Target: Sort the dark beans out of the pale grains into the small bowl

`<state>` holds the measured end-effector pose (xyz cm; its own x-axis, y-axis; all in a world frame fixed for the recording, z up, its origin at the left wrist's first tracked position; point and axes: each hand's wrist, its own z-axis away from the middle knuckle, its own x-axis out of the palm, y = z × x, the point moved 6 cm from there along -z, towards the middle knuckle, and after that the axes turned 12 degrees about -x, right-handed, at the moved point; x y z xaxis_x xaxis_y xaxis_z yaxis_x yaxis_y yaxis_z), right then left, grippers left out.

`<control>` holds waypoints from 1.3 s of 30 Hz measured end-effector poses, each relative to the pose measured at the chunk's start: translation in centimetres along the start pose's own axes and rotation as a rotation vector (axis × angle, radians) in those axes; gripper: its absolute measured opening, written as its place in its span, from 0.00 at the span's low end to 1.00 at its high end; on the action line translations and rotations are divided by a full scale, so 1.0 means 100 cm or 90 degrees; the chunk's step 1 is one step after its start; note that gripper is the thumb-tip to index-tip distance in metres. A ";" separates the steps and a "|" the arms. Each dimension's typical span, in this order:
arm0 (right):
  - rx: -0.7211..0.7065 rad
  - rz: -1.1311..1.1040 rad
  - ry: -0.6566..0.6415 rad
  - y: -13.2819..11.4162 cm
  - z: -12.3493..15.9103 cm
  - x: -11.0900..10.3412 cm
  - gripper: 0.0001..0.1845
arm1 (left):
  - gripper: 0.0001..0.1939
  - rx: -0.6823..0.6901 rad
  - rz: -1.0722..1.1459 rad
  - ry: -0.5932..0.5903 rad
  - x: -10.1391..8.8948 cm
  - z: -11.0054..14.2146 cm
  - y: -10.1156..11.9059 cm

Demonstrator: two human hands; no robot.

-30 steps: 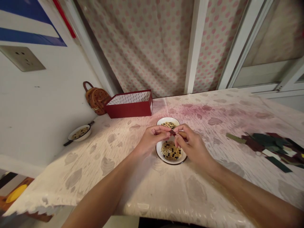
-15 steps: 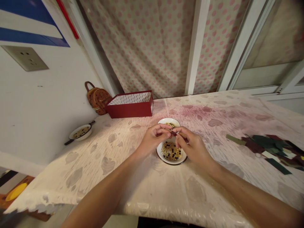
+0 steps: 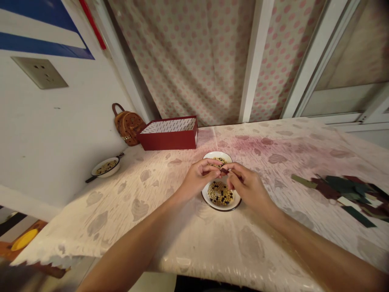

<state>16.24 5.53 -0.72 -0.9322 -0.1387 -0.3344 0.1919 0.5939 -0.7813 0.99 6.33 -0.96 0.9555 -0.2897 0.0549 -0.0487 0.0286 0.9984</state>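
Observation:
My left hand (image 3: 198, 177) and my right hand (image 3: 249, 187) meet over two white dark-rimmed bowls. Between their fingertips they pinch a small dark brown piece (image 3: 224, 171), possibly folded; its material is too small to make out. Below my hands, the nearer bowl (image 3: 205, 195) holds yellow, pale and black beads (image 3: 220, 193). Partly hidden behind my fingers, the farther bowl (image 3: 216, 154) contains similar beads. Both hands are closed, thumbs against index fingers.
Green, brown and cream strips (image 3: 349, 190) lie piled at the right. A red open box (image 3: 170, 140) stands at the back, beside a small brown backpack (image 3: 129, 126). Another bowl (image 3: 106, 172) of beads sits by the wall, a dark utensil near it. A patterned cloth (image 3: 182, 227) covers the table.
The view has shifted slightly, so the scene sits a little farther right. My hands stay together over the bowls, and the brown piece between my fingertips has turned a little.

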 end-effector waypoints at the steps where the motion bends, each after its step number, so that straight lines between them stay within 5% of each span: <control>1: 0.001 -0.003 -0.001 0.000 0.000 0.000 0.11 | 0.21 0.000 0.002 0.000 0.000 0.000 0.000; 19: -0.006 0.030 -0.014 0.005 0.001 0.003 0.09 | 0.17 0.017 -0.043 0.026 0.002 0.000 0.000; 32: -0.002 0.055 -0.015 0.002 0.001 0.003 0.10 | 0.11 0.042 -0.105 0.086 0.004 0.003 0.002; 39: 0.011 0.044 -0.019 0.002 0.002 0.004 0.10 | 0.06 0.102 -0.128 0.170 -0.011 -0.009 0.008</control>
<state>15.98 5.49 -1.11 -0.9069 -0.1218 -0.4033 0.2608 0.5895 -0.7645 0.15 7.53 -0.20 0.9918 -0.0139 -0.1267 0.1229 -0.1605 0.9794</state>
